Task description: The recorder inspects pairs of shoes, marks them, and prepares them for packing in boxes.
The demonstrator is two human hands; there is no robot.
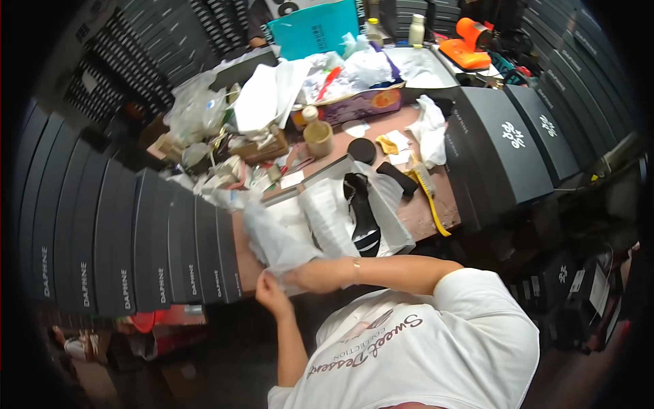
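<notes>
Both my hands meet at the table's near edge on a crumpled sheet of white wrapping paper (272,238). My left hand (271,294) pinches its lower corner from below. My right hand (308,274), with a bracelet on the wrist, grips the same paper from the right. Just beyond the paper lies an open shoe box (398,235) lined with white tissue, with a black shoe (361,211) in it.
Rows of black shoe boxes (136,252) stand on edge at the left, and more (504,143) lie at the right. The brown table (443,201) is cluttered: a tan cup (318,138), a purple box (361,103), a yellow-handled brush (429,194), white bags, a teal bag (315,28).
</notes>
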